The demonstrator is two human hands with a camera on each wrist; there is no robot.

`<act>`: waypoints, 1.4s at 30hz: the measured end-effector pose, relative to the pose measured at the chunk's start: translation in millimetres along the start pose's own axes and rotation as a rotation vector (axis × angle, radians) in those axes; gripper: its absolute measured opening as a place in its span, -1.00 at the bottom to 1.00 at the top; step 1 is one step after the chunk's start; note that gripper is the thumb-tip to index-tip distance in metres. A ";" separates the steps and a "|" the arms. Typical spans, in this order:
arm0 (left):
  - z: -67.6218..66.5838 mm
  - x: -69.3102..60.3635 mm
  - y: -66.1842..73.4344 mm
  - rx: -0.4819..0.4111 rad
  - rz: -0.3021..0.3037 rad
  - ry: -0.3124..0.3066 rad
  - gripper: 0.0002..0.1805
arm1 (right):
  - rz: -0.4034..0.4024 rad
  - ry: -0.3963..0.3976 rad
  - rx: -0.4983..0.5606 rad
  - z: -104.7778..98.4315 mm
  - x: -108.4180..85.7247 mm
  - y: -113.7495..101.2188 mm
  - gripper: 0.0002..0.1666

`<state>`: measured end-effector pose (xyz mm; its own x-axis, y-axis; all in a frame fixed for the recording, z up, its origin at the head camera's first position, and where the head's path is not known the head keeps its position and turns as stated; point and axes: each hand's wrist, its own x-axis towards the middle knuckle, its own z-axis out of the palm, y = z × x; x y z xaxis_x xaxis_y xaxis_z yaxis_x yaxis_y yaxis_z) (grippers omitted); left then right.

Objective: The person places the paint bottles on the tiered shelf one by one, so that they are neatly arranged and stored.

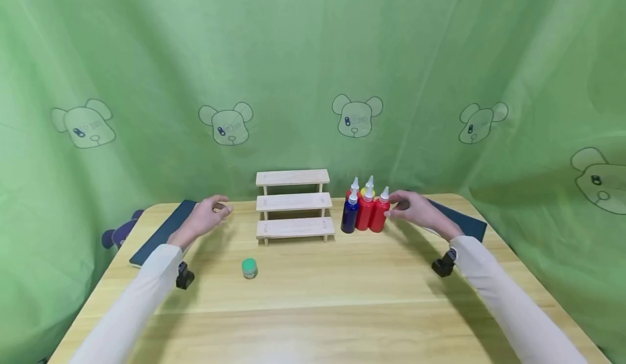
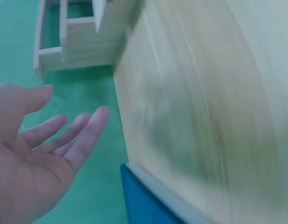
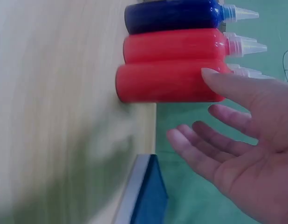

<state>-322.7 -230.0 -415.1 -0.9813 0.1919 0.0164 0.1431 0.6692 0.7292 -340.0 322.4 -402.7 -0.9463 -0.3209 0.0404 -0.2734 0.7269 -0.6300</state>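
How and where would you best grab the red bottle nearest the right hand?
Probably round the body of the red bottle, below its white nozzle, coming from the person's right. It stands upright, and that broad body offers more to grip than the narrow, tapering nozzle. Another red bottle crowds its left side, while its right side faces the right hand.

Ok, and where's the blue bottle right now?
In the head view, the blue bottle stands just right of centre on the table, between the wooden shelf and a red bottle.

Left hand (image 2: pixel 37 172) near wooden rack (image 2: pixel 83 44) — blue book (image 2: pixel 146 200), apparently.
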 end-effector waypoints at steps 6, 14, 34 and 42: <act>12.5 0.7 2.9 -0.306 -0.062 -0.188 -0.43 | 0.052 0.042 0.130 13.0 0.4 10.1 -0.36; 35.4 13.0 7.3 -0.524 -0.175 -0.333 -0.44 | 0.116 0.205 0.292 44.1 -2.2 15.7 -0.29; 43.8 29.9 18.8 -0.684 -0.200 -0.054 -0.49 | -0.009 0.507 0.528 2.7 -19.6 -10.4 -0.33; 40.2 43.3 15.9 -0.742 -0.176 -0.129 -0.45 | -0.111 0.580 0.576 -17.0 -0.9 -60.2 -0.43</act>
<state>-357.8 -182.1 -430.3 -0.9523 0.2396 -0.1888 -0.1822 0.0497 0.9820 -325.6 289.3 -351.7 -0.9011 0.1065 0.4204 -0.3884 0.2332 -0.8915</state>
